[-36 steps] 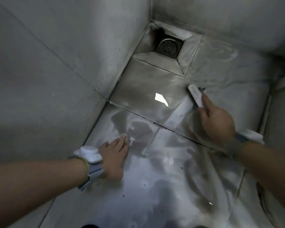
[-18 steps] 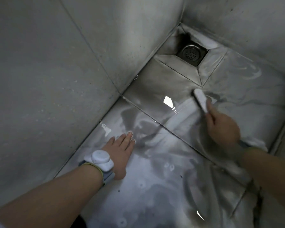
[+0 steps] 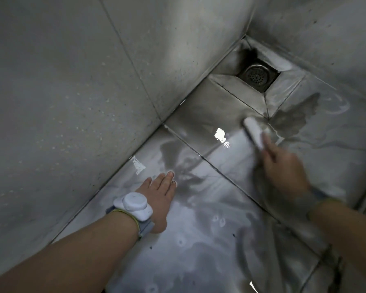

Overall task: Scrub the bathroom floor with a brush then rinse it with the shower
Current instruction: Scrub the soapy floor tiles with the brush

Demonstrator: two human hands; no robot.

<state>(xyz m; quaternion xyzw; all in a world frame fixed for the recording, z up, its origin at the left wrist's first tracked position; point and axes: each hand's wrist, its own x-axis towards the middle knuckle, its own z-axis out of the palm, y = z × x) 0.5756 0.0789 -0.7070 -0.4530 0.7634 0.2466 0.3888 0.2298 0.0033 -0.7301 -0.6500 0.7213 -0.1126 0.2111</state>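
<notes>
White oblong plastic scrub brush [image 3: 253,132] sits in my right hand [image 3: 283,168], fingers curled round it, near the round metal drain [image 3: 256,74]; my left hand [image 3: 158,195] presses flat, fingers straight, on the wet grey tiled floor [image 3: 199,240], farther from the drain.

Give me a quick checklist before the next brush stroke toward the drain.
1. Brush gripped by right hand: ok.
2. Brush on the floor: cannot tell, blurred.
3. Left hand flat on floor, clear of the brush's path: ok.
4. Floor wet and soapy: ok.
5. Drain grate uncovered: ok.
6. Dark grime at the corner by the drain gone: not ok.
</notes>
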